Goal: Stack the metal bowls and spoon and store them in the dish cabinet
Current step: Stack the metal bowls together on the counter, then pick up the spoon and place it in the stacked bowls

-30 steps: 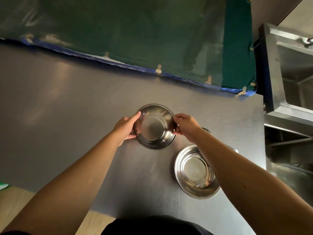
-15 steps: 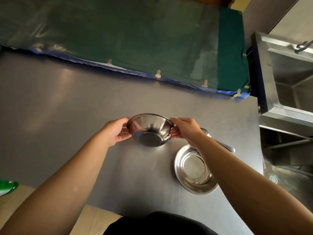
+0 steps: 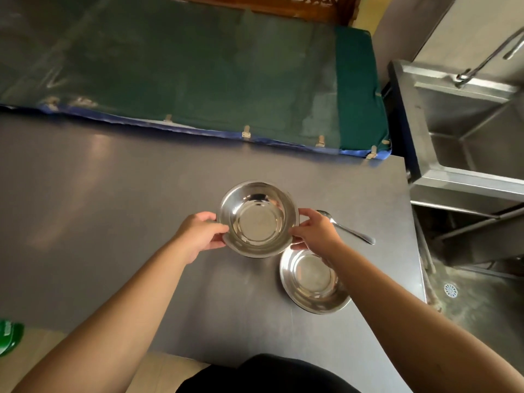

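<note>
spoon (image 3: pixel 344 227) bowl hidden, tap (image 3: pixel 487 56) cropped

I see one bowl (image 3: pixel 258 219) on the table (image 3: pixel 113 199), between my left hand (image 3: pixel 202 236) and right hand (image 3: pixel 314 232). A second bowl (image 3: pixel 312 282) sits nearer me, to its right. The spoon (image 3: pixel 347 227) lies behind that second bowl. The sink (image 3: pixel 465 137) is right of the table.

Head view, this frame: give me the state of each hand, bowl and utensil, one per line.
Left hand: gripping the held bowl's left rim.
Right hand: gripping its right rim.
Held round metal bowl: upright, empty, between both hands.
Second round metal bowl: upright, empty, on the grey metal table.
Metal spoon: lying flat on the table, untouched.
</note>
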Action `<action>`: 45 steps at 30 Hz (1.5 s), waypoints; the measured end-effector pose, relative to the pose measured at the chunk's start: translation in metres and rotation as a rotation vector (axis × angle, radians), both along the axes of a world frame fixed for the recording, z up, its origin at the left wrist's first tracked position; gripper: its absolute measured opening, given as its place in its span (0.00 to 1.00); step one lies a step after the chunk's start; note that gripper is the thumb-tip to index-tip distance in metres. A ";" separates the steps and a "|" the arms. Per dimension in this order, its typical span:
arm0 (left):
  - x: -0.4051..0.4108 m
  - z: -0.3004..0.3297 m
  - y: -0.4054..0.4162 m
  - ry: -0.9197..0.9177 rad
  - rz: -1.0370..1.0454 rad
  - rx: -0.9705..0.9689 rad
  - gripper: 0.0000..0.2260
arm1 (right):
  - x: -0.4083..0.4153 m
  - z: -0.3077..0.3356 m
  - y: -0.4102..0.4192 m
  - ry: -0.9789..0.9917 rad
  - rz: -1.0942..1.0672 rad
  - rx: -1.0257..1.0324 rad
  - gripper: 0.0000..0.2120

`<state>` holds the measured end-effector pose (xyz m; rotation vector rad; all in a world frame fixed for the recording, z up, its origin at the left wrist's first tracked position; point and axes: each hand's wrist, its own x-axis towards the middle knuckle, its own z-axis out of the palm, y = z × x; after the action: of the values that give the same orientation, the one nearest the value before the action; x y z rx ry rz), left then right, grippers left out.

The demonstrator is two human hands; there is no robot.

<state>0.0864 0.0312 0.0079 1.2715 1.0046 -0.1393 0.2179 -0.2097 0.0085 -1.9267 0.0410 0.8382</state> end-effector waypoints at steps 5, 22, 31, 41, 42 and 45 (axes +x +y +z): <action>0.016 -0.003 -0.044 -0.026 -0.105 0.167 0.09 | -0.003 0.006 -0.048 -0.054 -0.116 -0.023 0.16; 0.029 -0.038 -0.147 -0.018 -0.495 0.579 0.07 | -0.040 -0.023 -0.152 -0.076 -0.304 -0.226 0.12; 0.020 -0.058 -0.153 0.077 -0.508 0.712 0.17 | -0.047 -0.041 -0.152 -0.175 -0.140 -0.428 0.11; 0.024 -0.060 -0.150 0.048 -0.465 0.629 0.03 | -0.039 -0.051 -0.146 -0.159 -0.168 -0.371 0.14; 0.024 -0.061 -0.150 0.044 -0.455 0.609 0.05 | -0.039 -0.052 -0.145 -0.162 -0.155 -0.368 0.15; 0.024 -0.063 -0.148 0.041 -0.433 0.576 0.13 | -0.037 -0.054 -0.143 -0.166 -0.135 -0.359 0.17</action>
<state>0.1109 -0.1170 -0.0553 2.0148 0.8137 -0.2184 0.1809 -0.3528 -0.0452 -2.2951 0.2321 0.6080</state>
